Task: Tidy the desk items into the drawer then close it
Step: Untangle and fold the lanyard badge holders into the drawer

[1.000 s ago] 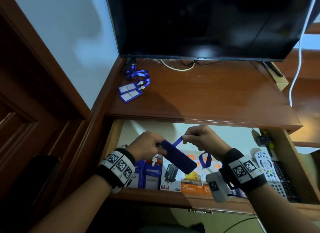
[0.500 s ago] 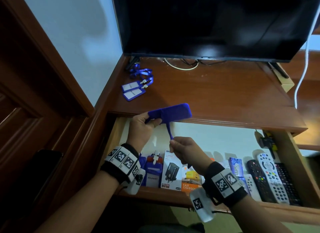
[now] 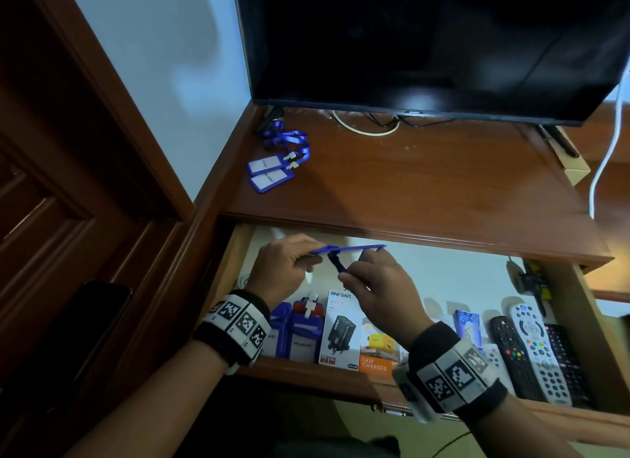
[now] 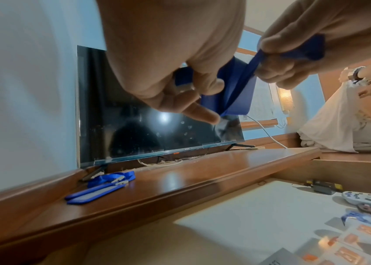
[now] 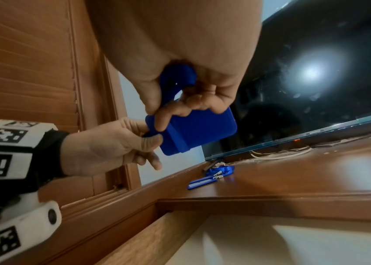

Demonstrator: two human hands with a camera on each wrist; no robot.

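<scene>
Blue card holder [image 3: 351, 249] held edge-on above open drawer [image 3: 453, 280], centre of head frame, just below desk [image 3: 426, 184] front edge. Left hand [image 3: 283, 266] pinching holder's left end, thumb and fingers closed on it. Right hand [image 3: 378, 287] curled around blue lanyard strap [image 3: 335, 265] hanging from holder; strap bunched in palm per right wrist view [image 5: 177, 78]. Holder's flat back seen in left wrist view [image 4: 236, 96]. Two more blue badge holders [image 3: 267, 172] with lanyards lying on desk, upper left of centre, near television [image 3: 426, 41] foot. Drawer contents along lower edge: badge pouches [image 3: 300, 331], charger boxes [image 3: 354, 334], remote controls [image 3: 535, 352] at lower right.
</scene>
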